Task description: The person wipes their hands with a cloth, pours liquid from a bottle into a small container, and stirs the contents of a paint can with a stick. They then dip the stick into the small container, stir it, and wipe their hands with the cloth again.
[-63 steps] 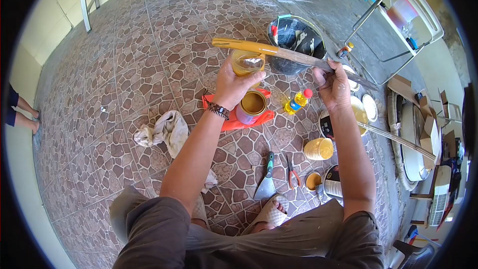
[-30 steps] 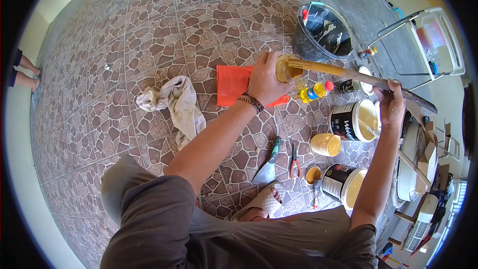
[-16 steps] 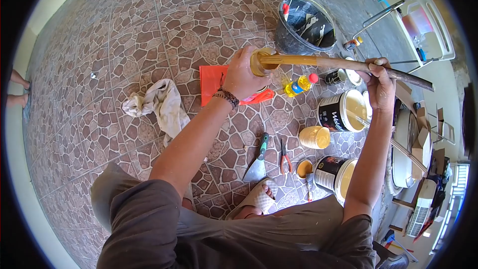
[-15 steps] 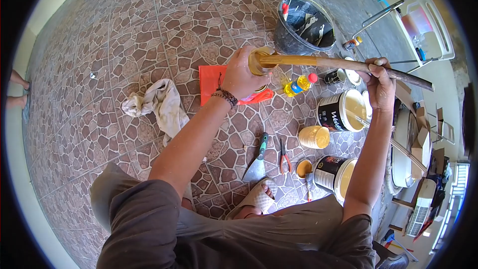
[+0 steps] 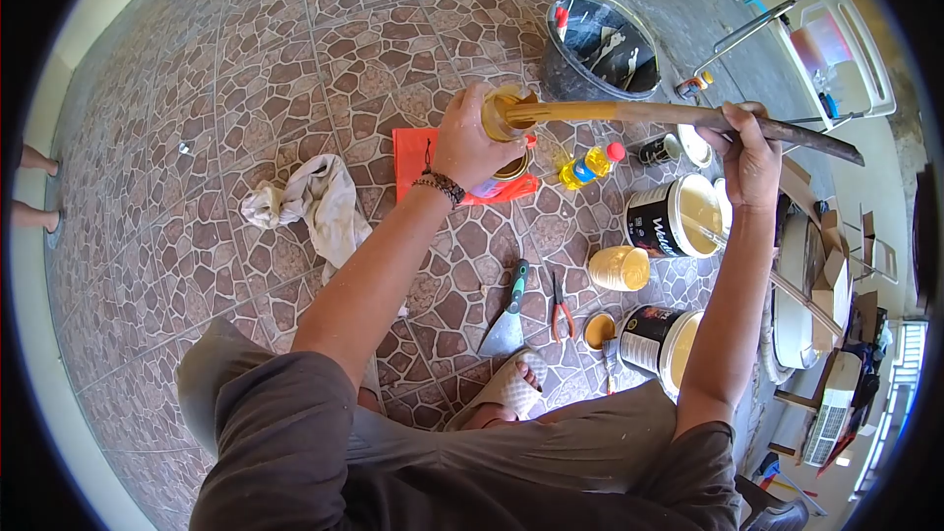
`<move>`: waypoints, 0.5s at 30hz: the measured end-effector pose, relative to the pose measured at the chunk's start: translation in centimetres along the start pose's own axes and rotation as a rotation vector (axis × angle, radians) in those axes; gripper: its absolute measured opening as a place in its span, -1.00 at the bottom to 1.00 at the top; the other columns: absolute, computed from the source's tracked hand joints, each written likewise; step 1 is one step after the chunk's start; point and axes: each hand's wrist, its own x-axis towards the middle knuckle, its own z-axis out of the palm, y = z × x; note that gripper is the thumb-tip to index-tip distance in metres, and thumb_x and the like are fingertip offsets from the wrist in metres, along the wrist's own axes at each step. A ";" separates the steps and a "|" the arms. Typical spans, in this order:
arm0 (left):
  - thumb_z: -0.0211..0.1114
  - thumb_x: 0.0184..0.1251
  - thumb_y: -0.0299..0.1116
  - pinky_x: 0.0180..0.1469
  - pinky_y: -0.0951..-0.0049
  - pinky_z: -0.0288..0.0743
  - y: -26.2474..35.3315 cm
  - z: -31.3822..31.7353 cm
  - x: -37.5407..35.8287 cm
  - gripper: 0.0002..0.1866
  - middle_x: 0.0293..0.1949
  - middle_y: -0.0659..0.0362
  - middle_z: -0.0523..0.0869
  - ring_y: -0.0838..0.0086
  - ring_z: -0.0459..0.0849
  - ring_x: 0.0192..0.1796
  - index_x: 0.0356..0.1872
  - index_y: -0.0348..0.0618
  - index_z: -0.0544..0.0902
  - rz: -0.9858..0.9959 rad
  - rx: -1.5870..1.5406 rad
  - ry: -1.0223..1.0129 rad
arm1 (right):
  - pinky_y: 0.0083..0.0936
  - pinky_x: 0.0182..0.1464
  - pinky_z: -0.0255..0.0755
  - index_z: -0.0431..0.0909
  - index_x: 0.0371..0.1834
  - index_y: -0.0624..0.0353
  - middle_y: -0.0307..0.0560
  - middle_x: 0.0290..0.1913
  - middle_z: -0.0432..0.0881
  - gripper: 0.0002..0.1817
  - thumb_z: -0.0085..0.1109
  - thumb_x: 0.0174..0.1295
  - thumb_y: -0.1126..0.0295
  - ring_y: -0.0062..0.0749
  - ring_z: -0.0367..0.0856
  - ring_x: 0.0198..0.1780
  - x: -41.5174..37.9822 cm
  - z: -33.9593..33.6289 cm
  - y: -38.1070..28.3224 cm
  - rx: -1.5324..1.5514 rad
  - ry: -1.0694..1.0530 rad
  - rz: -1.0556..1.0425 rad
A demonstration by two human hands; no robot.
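Observation:
My left hand [image 5: 464, 143] is wrapped round a see-through cup [image 5: 496, 116] smeared with ochre paint, tilted toward the right. In my right hand [image 5: 750, 152] is the dark end of a long wooden stick [image 5: 654, 112], gripped between thumb and fingers. Ochre paint coats the stick's other end, which lies in the cup's mouth. Beneath my left hand, an open can [image 5: 513, 169] stands on a red plastic sheet [image 5: 411, 162]. A bottle of yellow liquid [image 5: 588, 169] with a red cap lies just right of it.
A black bucket [image 5: 602, 49] stands at the back. Two paint tubs [image 5: 653, 221] [image 5: 644, 339], a paint-filled container [image 5: 618, 268], a paintbrush [image 5: 611, 364], pliers [image 5: 561, 320] and a scraper [image 5: 509, 320] are nearer. A rag [image 5: 329, 211] lies left. Another person's feet [image 5: 44, 216] show far left.
My left hand and the cup have shifted slightly left, and the cup has turned a little. The stick has moved slightly with my right hand, its painted end still at the cup's mouth.

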 end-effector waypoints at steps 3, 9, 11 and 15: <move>0.58 -0.21 -0.27 0.06 0.19 0.50 0.2 -0.1 -0.3 -0.32 -0.07 -0.01 0.60 0.11 0.61 0.00 0.00 -0.17 0.45 0.013 0.021 0.038 | -0.45 -0.34 0.71 0.53 -0.21 0.41 0.09 -0.24 0.65 -0.77 0.20 0.22 0.42 -0.33 0.69 -0.37 0.0 1.0 0.2 -0.052 0.105 -0.021; 0.57 -0.21 -0.27 0.06 0.18 0.49 0.0 -0.2 -0.3 -0.33 -0.08 -0.01 0.59 0.06 0.60 -0.01 0.01 -0.17 0.45 0.033 0.045 0.060 | -0.54 -0.46 0.67 0.59 -0.19 0.44 0.03 -0.41 0.66 -0.73 0.20 0.24 0.37 -0.38 0.67 -0.52 -0.2 1.8 -0.7 -0.147 0.273 -0.075; 0.57 -0.21 -0.26 0.06 0.18 0.49 -0.1 -0.4 -0.3 -0.32 -0.08 -0.01 0.59 0.06 0.59 -0.01 0.02 -0.17 0.45 0.042 0.062 0.065 | -0.54 -0.46 0.67 0.59 -0.19 0.45 0.03 -0.42 0.66 -0.72 0.19 0.25 0.37 -0.39 0.66 -0.53 -0.2 1.9 -1.0 -0.150 0.297 -0.081; 0.58 -0.19 -0.25 0.08 0.19 0.50 -0.3 -0.4 -0.3 -0.30 -0.06 -0.01 0.61 0.10 0.60 0.01 0.04 -0.19 0.44 -0.015 0.048 0.059 | -0.52 -0.43 0.68 0.58 -0.17 0.46 0.07 -0.37 0.66 -0.71 0.20 0.25 0.36 -0.36 0.68 -0.47 -0.1 1.9 -1.1 -0.091 0.255 -0.075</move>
